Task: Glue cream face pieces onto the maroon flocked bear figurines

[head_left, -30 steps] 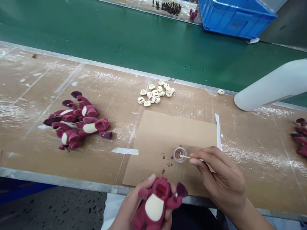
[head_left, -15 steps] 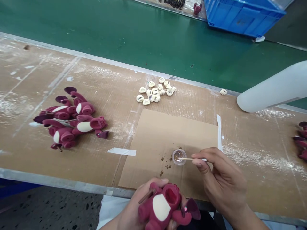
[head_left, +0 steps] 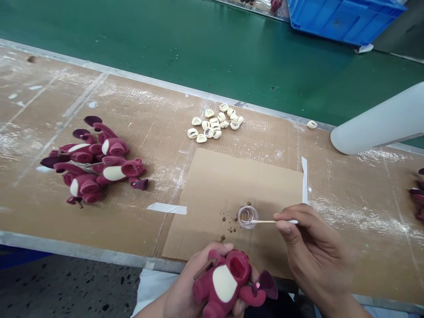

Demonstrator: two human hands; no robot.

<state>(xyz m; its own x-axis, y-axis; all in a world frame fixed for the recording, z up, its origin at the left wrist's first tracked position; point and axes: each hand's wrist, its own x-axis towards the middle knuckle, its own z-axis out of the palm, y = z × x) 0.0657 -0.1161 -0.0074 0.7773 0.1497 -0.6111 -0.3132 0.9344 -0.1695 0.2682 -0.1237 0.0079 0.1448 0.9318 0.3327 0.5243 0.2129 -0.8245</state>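
The left hand (head_left: 179,301) grips a maroon flocked toy (head_left: 222,287) at the edge of the counter (head_left: 99,229). The right hand (head_left: 314,249) pinches a stick (head_left: 268,221) reaching into a clear cup (head_left: 247,217); a knock could spill it, and drips could stain the toy.

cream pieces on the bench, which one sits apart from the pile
The lone cream piece beside the white plastic tube, well right of the others, which all lie bunched together in one pile.
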